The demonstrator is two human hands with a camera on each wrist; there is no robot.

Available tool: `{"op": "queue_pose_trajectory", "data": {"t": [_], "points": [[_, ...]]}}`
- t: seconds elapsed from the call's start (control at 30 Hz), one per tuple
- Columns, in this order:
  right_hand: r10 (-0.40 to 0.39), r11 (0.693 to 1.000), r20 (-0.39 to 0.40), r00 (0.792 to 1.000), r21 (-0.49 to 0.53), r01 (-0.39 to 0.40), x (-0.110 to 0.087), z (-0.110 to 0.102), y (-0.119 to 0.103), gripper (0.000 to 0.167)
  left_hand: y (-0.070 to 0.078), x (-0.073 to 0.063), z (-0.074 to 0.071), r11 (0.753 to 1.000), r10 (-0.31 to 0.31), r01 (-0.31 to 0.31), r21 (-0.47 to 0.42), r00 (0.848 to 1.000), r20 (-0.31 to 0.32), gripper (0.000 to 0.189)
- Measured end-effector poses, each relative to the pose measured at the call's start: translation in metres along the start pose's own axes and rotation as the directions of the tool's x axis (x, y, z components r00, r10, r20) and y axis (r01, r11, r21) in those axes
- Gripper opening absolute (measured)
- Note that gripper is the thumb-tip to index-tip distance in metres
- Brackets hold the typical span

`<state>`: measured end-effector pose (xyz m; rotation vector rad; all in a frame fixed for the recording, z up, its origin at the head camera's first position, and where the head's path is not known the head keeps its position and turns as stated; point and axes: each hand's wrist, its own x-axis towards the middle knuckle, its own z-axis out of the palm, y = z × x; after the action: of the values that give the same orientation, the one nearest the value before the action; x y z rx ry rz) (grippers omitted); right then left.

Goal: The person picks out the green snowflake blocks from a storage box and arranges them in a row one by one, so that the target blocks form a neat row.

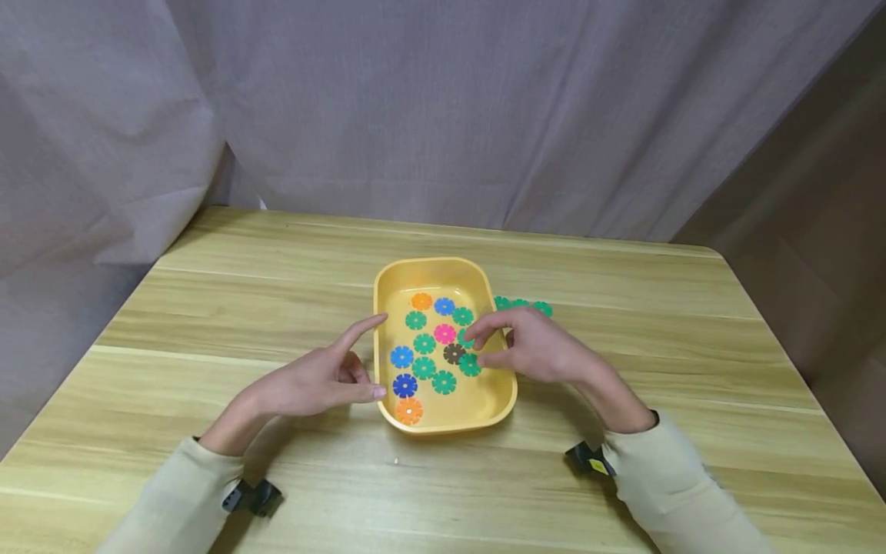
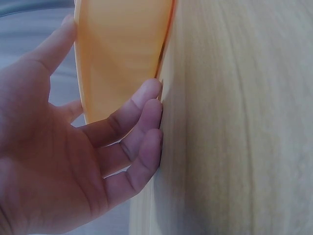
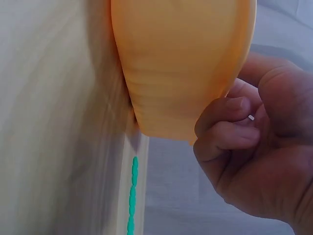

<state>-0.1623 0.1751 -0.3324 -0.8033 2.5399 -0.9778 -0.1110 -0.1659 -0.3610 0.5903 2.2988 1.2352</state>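
A yellow plastic tray (image 1: pixel 443 419) stands on the table and holds several flat notched snowflake discs: green, blue, orange, a pink disc (image 1: pixel 445 333) and a brown disc (image 1: pixel 454 354). My left hand (image 1: pixel 314 382) touches the tray's left rim with index finger and thumb spread apart. In the left wrist view its other fingers (image 2: pixel 149 117) bend beside the tray's outer wall, near the tabletop. Over the right rim reaches my right hand (image 1: pixel 543 344), thumb and forefinger apart near a green disc (image 1: pixel 470 365). The tray wall hides those fingertips in the right wrist view.
Just right of the tray, a row of green discs (image 1: pixel 521 303) lies on the wooden table (image 1: pixel 678 346), partly behind the right hand. Grey curtain (image 1: pixel 388 115) hangs behind the table's far edge. Each wrist bears a small black camera.
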Motion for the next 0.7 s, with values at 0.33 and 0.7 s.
{"op": "queue_pose_trajectory", "data": {"t": [0.33,0.7], "points": [[0.035,0.996,-0.046,0.998,-0.084,-0.039,0.003,0.008,-0.006,0.027,0.0,-0.001,0.0,1.0,0.01,-0.01,-0.007,1.0,0.003,0.101],[0.153,0.967,-0.056,0.987,-0.195,-0.161,0.006,0.019,-0.015,0.032,0.0,-0.001,0.0,1.0,0.004,-0.004,0.002,1.0,0.002,0.101]]}}
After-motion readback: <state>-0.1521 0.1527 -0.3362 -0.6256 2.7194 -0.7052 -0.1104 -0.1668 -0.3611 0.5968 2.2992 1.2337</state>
